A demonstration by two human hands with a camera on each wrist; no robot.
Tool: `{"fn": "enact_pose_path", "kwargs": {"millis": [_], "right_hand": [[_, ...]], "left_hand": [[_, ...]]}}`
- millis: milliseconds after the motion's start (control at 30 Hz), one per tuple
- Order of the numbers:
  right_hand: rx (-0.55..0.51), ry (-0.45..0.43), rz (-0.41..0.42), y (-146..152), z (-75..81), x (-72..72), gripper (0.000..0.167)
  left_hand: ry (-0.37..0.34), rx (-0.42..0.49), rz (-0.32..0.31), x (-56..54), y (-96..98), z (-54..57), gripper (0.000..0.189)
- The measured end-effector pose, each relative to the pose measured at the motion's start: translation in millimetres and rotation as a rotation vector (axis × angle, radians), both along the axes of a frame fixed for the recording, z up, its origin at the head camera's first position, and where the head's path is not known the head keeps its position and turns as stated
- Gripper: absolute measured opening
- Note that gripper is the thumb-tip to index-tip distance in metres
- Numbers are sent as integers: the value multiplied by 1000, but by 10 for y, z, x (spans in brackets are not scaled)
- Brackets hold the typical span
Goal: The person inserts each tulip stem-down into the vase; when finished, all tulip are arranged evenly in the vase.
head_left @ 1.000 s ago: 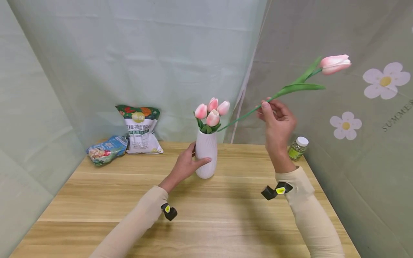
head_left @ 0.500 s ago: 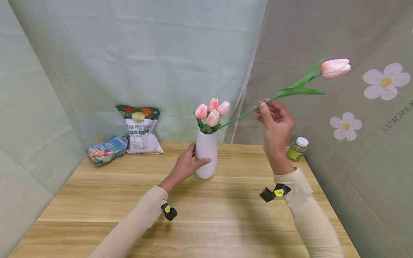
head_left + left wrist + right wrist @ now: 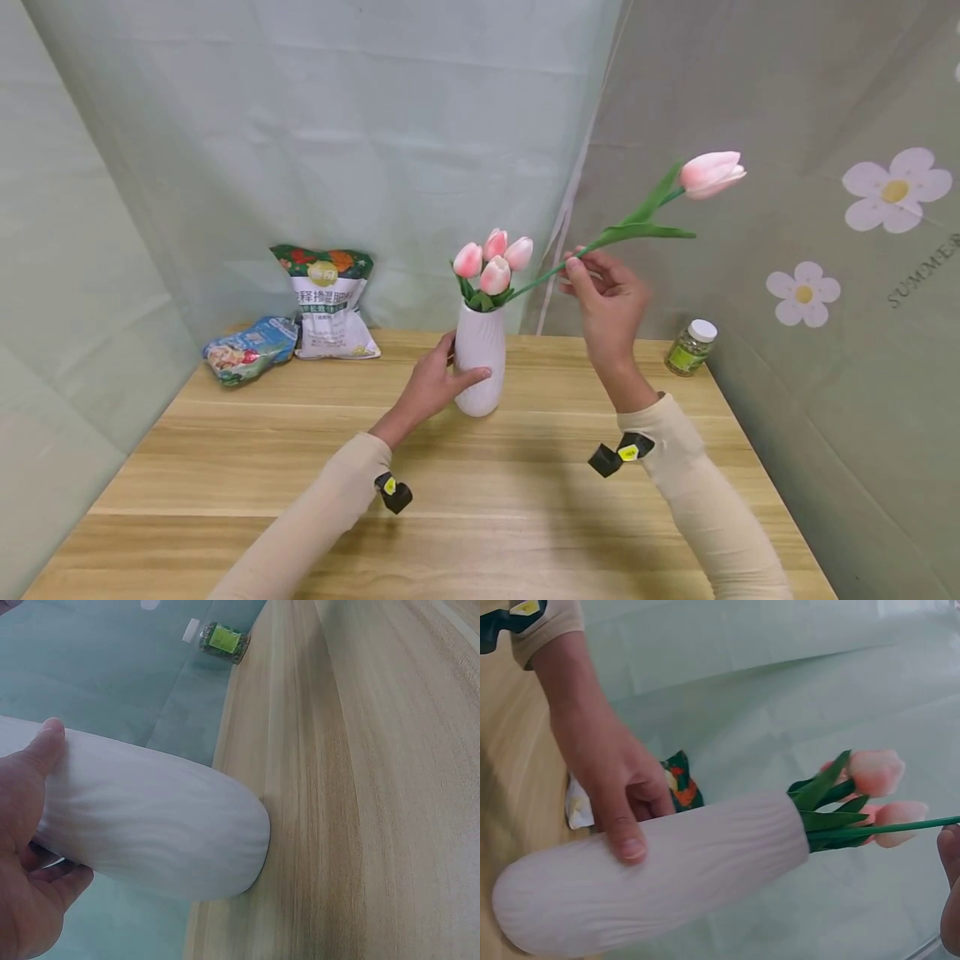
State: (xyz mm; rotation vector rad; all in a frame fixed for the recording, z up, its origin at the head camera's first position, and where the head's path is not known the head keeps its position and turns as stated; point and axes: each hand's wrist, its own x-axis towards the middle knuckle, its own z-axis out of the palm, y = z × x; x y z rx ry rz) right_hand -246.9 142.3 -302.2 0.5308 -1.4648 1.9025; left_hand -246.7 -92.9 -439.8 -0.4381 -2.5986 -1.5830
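Observation:
A ribbed white vase [image 3: 480, 342] stands upright on the wooden table, with several pink-and-white tulips [image 3: 495, 273] bunched in its mouth. My left hand [image 3: 435, 379] grips the vase from its left side, thumb across the front, as the left wrist view also shows. Up and to the right, my right hand [image 3: 611, 304] pinches the green stem of another tulip [image 3: 711, 175] between thumb and fingers. That tulip slants, its bloom out to the upper right. Its lower stem end [image 3: 832, 834] is at the vase mouth, among the leaves in the right wrist view.
Against the back wall at left stands a white and green printed bag [image 3: 330, 304]. A blue printed packet [image 3: 251, 350] lies beside it. A small white-lidded jar [image 3: 691, 347] is at the table's right edge. Fabric walls enclose the wooden table [image 3: 450, 517] at back and sides.
My right hand has moved left and slightly down toward the vase, carrying the tulip, so less stem shows between hand and vase. The left hand and vase have stayed in place.

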Motion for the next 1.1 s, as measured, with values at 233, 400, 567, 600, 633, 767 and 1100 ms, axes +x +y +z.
{"fn": "enact_pose_path", "kwargs": {"millis": [233,400,567,600,633,767,1100], "right_hand": [[132,5,6,-114,-196,-18,17],[190,-7,15,-173,-299,-33,15],[216,-41,11,-208,-344,-49,11],[231,-42,3,-216,-350,-55,10],[248,-43,-3,-224,-356,-61,9],[327,-42,-29,-264,-378,-73,8],[454,-86,-56,-295,-458,-107,11]], "left_hand": [[-4,2,-1,-9,0,-3,94],[-1,3,0,-8,3,-11,93],[5,1,-2,-3,6,-13,93],[7,2,-3,-2,5,-12,93],[8,2,-2,-1,4,-12,93],[15,5,-4,0,-1,-16,93],[12,-6,-3,-2,-6,-26,94]]}}
